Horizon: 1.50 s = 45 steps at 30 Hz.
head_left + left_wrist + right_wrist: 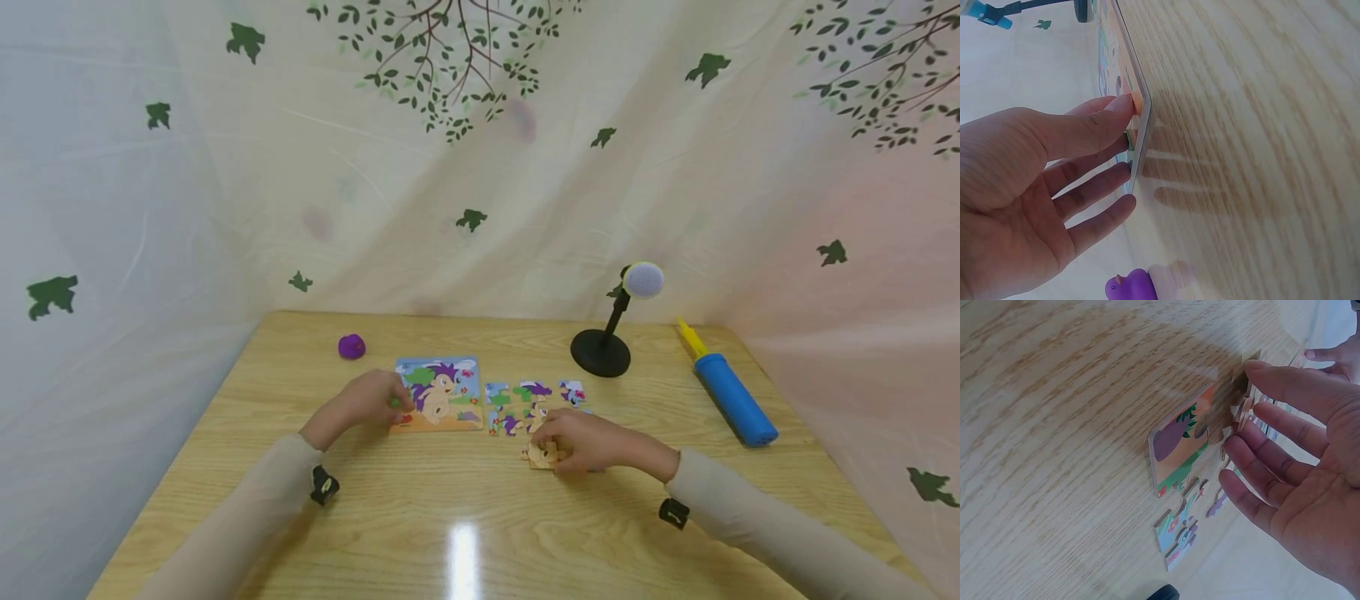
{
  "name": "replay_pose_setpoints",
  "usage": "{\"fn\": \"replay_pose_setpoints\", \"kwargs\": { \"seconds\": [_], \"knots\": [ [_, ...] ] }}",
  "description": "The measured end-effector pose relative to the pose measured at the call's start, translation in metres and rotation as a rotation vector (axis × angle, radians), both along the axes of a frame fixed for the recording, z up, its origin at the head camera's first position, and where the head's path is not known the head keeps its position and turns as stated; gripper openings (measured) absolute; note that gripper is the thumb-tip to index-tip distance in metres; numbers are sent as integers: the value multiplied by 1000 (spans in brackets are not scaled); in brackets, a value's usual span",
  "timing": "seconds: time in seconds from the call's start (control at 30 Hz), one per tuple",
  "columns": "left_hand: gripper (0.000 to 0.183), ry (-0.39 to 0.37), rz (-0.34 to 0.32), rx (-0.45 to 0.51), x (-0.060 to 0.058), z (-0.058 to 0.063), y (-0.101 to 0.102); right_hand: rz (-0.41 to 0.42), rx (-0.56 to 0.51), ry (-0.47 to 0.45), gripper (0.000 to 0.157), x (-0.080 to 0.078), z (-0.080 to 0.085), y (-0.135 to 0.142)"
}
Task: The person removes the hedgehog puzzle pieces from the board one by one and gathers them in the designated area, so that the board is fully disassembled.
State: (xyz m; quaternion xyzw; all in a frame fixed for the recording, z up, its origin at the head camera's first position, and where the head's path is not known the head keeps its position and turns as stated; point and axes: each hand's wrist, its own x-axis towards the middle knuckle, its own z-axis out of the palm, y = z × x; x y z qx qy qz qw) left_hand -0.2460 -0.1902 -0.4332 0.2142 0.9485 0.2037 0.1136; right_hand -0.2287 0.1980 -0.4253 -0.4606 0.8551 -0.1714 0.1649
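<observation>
My left hand is at the left side of a picture board showing a purple-haired hedgehog. In the left wrist view, the thumb touches the board near its corner, and the other fingers extend along its edge. To the right lie several loose puzzle pieces in rough rows. My right hand is over the nearest row, thumb and fingertips pinching a beige puzzle piece. Beside it, an orange corner piece with a purple shape lies flat. Some pieces are hidden under the right hand.
A purple toy duck sits beyond the left hand. Behind the pieces stands a round-headed device on a black base. A blue hand pump with yellow nozzle lies at the right. A patterned cloth hangs behind the wooden table.
</observation>
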Motion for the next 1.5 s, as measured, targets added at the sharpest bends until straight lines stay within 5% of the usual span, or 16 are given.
{"fn": "replay_pose_setpoints", "kwargs": {
  "seconds": [0.9, 1.5],
  "knots": [
    [16, -14, 23, 2, 1, -1, 1, 31, 9, 63, 41, -2, 2, -17],
    [15, 16, 9, 10, -1, -4, -1, -5, -90, -48, 43, -16, 17, -85]
  ]
}}
